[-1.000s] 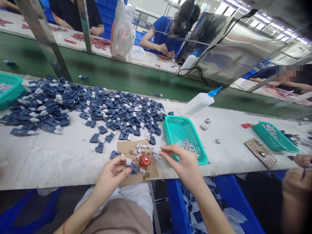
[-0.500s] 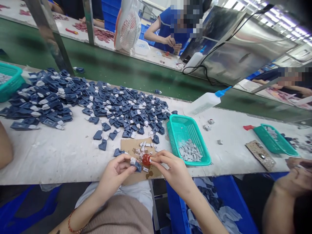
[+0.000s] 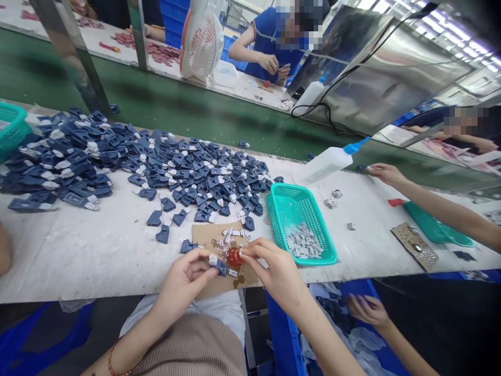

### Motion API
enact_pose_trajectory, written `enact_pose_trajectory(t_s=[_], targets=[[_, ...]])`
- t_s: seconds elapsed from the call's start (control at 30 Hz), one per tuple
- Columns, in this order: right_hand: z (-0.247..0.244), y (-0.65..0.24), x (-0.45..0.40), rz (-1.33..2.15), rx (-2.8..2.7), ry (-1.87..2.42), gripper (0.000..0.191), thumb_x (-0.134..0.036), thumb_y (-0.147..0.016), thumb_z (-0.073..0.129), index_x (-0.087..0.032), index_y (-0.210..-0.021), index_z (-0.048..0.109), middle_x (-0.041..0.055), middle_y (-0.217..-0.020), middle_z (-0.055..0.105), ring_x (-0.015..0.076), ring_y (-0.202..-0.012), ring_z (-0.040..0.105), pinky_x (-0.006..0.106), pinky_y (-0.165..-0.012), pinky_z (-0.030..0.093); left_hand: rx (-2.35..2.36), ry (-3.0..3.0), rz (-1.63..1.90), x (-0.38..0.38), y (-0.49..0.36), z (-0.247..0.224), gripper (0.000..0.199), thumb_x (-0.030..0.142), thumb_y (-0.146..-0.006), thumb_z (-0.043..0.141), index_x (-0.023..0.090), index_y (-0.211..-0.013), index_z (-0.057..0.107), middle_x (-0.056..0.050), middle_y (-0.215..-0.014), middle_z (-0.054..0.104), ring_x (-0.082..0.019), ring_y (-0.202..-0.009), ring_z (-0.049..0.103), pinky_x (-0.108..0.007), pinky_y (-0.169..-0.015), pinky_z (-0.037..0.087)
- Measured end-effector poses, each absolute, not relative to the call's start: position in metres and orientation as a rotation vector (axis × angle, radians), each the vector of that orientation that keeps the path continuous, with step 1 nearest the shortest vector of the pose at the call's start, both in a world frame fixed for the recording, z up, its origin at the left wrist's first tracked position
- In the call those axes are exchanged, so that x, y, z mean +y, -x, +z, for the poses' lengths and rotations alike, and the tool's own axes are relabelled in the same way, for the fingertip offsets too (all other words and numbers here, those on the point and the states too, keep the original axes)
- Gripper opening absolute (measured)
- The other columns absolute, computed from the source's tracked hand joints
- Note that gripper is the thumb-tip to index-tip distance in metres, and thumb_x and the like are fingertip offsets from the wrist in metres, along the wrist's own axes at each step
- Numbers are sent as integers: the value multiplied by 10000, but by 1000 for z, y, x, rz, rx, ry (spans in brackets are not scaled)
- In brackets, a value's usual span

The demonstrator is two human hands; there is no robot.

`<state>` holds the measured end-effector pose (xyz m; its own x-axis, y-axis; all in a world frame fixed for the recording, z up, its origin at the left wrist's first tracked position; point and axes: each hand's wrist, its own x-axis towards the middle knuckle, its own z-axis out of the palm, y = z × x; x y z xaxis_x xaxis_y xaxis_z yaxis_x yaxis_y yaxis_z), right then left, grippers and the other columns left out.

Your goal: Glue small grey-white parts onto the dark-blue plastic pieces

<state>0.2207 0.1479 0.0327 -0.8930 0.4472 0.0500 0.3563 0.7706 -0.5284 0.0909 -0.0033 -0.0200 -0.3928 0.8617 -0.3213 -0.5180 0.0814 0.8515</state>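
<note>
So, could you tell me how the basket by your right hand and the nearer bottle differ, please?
The green basket is open and perforated; the white bottle narrows to a blue nozzle. The basket shows grey pieces inside, while the bottle's contents are unclear. Both are on the worktable.

Bright overhead tubes [image 3: 450,31] glare off the metal panel [image 3: 415,68]; edges stretch.
</note>
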Motion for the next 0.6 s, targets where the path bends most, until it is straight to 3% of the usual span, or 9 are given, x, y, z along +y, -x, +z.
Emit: enact_pose_trajectory(t_s=[0.17, 0.43, 0.6], targets=[[33, -221, 148, 977, -2652, 749, 193, -284, -902, 560, -213, -788, 698, 72, -817, 682, 203, -777, 650, 317, -704, 523, 1261, -392, 1585, -1, -93, -19, 212, 296, -736, 734, 209, -907, 643, -61, -896, 724, -221, -900, 685, -316, -828, 544], [45, -225, 140, 1917, -1832, 1089, 212, -400, -686, 791, -196, -722, 744, 56, -814, 743, 184, -756, 665, 315, -747, 539, 1182, -339, 1667, 8, -103, -4, 279, 269, -708, 760, 202, -956, 650, -58, -983, 739, -204, -844, 713, -299, -799, 567], [52, -224, 127, 2022, -1731, 1065, 170, -355, -673, 813, -208, -736, 757, 44, -836, 732, 172, -783, 661, 300, -752, 540, 1184, -334, 1660, 8, -104, 9, 290, 278, -669, 777, 202, -911, 637, -57, -889, 742, -213, -774, 711, -318, -753, 575]])
